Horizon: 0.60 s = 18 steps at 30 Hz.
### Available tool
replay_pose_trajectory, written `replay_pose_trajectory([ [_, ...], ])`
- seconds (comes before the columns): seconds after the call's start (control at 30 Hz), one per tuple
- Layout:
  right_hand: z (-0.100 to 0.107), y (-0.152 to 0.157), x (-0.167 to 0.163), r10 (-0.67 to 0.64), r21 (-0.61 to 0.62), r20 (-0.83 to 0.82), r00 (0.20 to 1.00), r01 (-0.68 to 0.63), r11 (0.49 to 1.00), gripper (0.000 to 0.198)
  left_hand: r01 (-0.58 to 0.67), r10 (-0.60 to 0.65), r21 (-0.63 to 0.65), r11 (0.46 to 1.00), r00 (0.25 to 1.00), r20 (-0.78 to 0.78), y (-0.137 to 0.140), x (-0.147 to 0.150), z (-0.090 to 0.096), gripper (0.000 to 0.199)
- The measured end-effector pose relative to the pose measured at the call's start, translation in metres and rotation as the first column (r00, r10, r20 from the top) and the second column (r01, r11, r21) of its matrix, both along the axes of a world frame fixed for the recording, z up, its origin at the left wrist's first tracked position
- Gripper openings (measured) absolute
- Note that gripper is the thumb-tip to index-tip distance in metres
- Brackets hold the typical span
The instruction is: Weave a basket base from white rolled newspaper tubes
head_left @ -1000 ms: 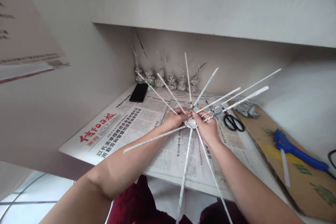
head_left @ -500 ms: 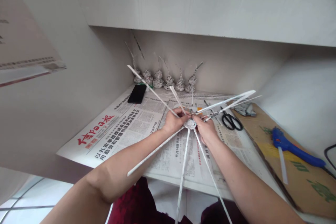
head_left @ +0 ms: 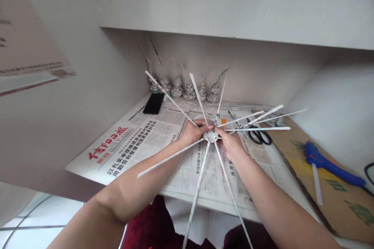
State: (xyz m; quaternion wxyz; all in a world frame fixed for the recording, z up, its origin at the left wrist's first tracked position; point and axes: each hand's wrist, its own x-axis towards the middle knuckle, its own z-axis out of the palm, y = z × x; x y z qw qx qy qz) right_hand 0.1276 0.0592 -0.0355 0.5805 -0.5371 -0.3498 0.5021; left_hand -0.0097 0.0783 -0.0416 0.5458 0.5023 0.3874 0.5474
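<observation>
Between my two hands is a small round woven paper piece [head_left: 210,136], with several long rolled-paper sticks [head_left: 199,181] fanning out from it. My left hand [head_left: 194,131] pinches its left rim, thumb on top near the middle. From the right, my right hand [head_left: 229,140] grips the other edge, its fingers closed around the bases of the sticks [head_left: 263,116] that point right. The two thumbs nearly meet at the far rim. My fingertips partly hide the weave there. The piece is held above the newspaper [head_left: 137,144].
Several gourd-shaped woven paper pieces [head_left: 189,91] stand along the back wall. A black phone [head_left: 153,103] lies at the back left. Thin paper sticks [head_left: 230,106] lie behind my hands. To the right are black-handled scissors [head_left: 260,136] and a blue glue gun [head_left: 333,167] on cardboard [head_left: 321,202].
The sticks have shifted around the piece: those on the right have spread apart and one swung lower, while the upper ones stand more upright. Both hands keep hold.
</observation>
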Motion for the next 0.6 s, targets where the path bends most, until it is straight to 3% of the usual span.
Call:
replay_pose_trajectory([
  [0.13, 0.0018, -0.0006, 0.0001, 0.032, 0.037, 0.011, 0.999, -0.032, 0.999, 0.034, 0.03, 0.018, -0.228, 0.973, 0.978, 0.207, 0.0029, 0.003, -0.0028, 0.03],
  [0.23, 0.0004, 0.0003, 0.0004, 0.048, 0.069, 0.023, 0.999, -0.049, 0.996, 0.037, 0.084, 0.004, -0.312, 0.946, 0.963, 0.271, 0.0037, 0.0042, -0.0013, 0.028],
  [0.47, -0.0052, 0.0021, 0.0014, -0.006, 0.1, 0.096, 0.995, -0.004, 0.995, 0.043, 0.165, -0.075, -0.286, 0.944, 0.951, 0.301, 0.0029, 0.002, -0.0011, 0.033],
  [0.6, -0.0079, 0.0027, 0.0043, 0.003, 0.117, 0.152, 0.988, -0.021, 0.993, 0.041, 0.133, -0.058, -0.284, 0.949, 0.965, 0.256, 0.0034, 0.001, -0.0053, 0.037],
])
